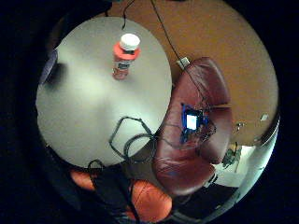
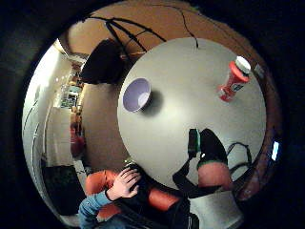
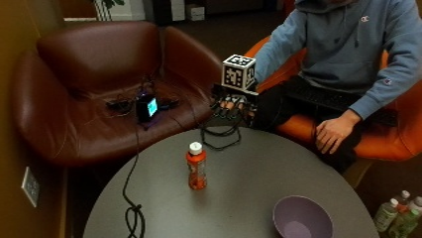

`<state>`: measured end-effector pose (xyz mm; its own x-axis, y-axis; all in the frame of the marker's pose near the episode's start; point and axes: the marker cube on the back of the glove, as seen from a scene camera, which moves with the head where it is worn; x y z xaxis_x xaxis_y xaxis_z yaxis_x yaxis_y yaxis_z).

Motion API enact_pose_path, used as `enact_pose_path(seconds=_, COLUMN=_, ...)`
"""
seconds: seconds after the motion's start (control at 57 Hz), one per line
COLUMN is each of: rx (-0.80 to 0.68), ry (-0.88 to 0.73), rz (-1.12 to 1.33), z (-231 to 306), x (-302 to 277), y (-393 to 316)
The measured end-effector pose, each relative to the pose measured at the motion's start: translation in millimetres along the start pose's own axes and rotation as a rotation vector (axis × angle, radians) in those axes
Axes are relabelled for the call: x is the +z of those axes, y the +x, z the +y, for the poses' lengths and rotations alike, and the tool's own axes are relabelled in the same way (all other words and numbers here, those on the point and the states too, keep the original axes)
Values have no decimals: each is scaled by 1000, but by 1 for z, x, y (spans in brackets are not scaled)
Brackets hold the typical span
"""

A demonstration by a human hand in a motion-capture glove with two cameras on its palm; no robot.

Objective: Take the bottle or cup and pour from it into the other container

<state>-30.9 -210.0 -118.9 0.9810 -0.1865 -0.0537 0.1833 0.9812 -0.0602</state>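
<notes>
An orange bottle with a white cap stands upright near the middle of the round grey table; it also shows in both palm views as the bottle and bottle. A purple bowl sits at the table's near right edge, seen too as the bowl. My gloved right hand hangs in the air above the table's far edge, well back from the bottle, fingers pointing down and relaxed, holding nothing.
A brown leather armchair at the left holds a small lit device and cables. A black cable trails over the table's left side. The person's bare hand rests on their lap. Several bottles stand on the floor at right.
</notes>
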Motion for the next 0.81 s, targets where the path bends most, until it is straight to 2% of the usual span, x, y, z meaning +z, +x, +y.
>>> enact_pose_path(seconds=0.298, rx=58, ry=25, rz=-55, z=1, x=9, y=70)
enact_pose_path(seconds=0.526, rx=68, ry=24, rz=-68, z=-4, x=26, y=96)
enact_pose_path(seconds=0.806, rx=57, ry=13, rz=-203, z=-19, x=48, y=115)
